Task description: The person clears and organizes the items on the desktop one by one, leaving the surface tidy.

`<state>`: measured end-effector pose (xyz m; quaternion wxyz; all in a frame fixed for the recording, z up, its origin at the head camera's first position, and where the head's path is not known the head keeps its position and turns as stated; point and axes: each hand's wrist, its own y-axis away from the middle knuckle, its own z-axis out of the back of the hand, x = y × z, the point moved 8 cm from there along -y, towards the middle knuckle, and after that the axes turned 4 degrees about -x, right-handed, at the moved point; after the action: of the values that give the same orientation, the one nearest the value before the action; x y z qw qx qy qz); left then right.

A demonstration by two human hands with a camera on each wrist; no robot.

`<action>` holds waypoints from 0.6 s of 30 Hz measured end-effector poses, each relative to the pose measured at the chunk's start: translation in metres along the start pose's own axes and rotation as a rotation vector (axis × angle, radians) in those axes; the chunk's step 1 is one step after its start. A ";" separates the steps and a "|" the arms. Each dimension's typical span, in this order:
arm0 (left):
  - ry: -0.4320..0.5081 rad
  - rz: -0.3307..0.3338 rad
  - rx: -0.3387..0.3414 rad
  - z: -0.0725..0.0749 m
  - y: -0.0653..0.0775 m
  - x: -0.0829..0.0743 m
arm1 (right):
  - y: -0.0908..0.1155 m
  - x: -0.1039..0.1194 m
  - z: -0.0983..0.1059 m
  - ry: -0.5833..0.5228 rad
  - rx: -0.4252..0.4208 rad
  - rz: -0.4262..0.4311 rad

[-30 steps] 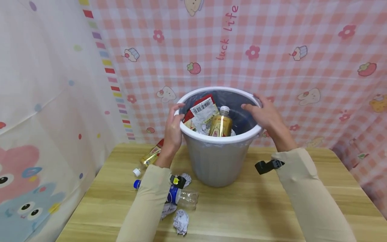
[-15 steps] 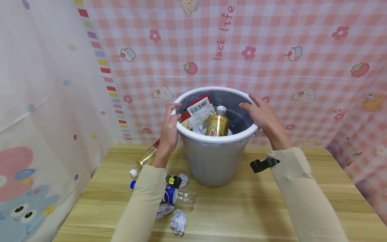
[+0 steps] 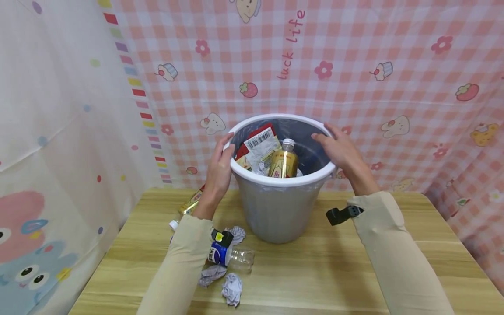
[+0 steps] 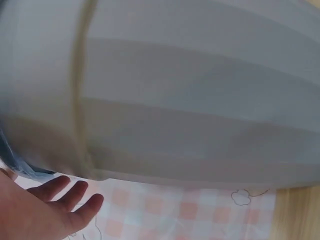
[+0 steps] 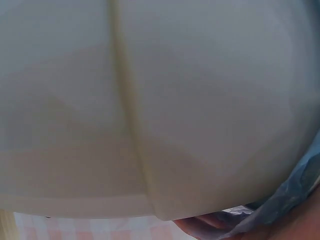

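A grey trash can (image 3: 278, 214) with a white rim (image 3: 271, 180) and a thin plastic liner stands upright on the wooden table. Inside it lie a gold-labelled plastic bottle (image 3: 284, 164), a white-and-red wrapper with a barcode (image 3: 260, 146) and some crumpled paper. My left hand (image 3: 219, 173) is at the rim's left side; in the left wrist view its fingers (image 4: 75, 197) stretch out away from the wall, while the thumb's contact is hard to see. On the opposite side my right hand (image 3: 342, 148) grips the rim, its thumb over the inner side.
Left of the can lie a clear bottle with a blue label (image 3: 240, 259), a gold-and-red bottle (image 3: 192, 203) partly behind my left arm, and crumpled paper balls (image 3: 232, 288). A checked pink curtain (image 3: 354, 39) hangs behind the table (image 3: 315, 280).
My left hand has loosened at the rim and shifted slightly left, its fingers no longer hooked over the edge. The right hand keeps its hold; the can stays put while the head view shifts slightly.
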<state>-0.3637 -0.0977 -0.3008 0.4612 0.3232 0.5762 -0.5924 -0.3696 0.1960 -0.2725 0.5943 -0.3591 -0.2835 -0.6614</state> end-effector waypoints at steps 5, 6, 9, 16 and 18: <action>0.050 -0.021 -0.024 0.007 0.006 0.002 | 0.000 -0.001 0.001 0.003 -0.003 0.004; 0.067 -0.025 -0.025 0.009 0.008 0.002 | 0.000 -0.001 0.001 0.005 -0.003 0.005; 0.104 -0.027 -0.034 0.015 0.013 0.004 | 0.000 -0.001 0.000 0.002 -0.002 0.003; 0.104 0.016 -0.059 0.033 0.029 0.012 | 0.000 -0.001 0.001 -0.003 -0.001 -0.001; 0.089 0.027 -0.048 0.038 0.034 0.015 | -0.001 0.000 0.000 0.004 0.000 0.000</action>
<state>-0.3320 -0.1343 -0.3225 0.4508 0.3458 0.6059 -0.5569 -0.3701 0.1964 -0.2724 0.5949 -0.3577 -0.2824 -0.6621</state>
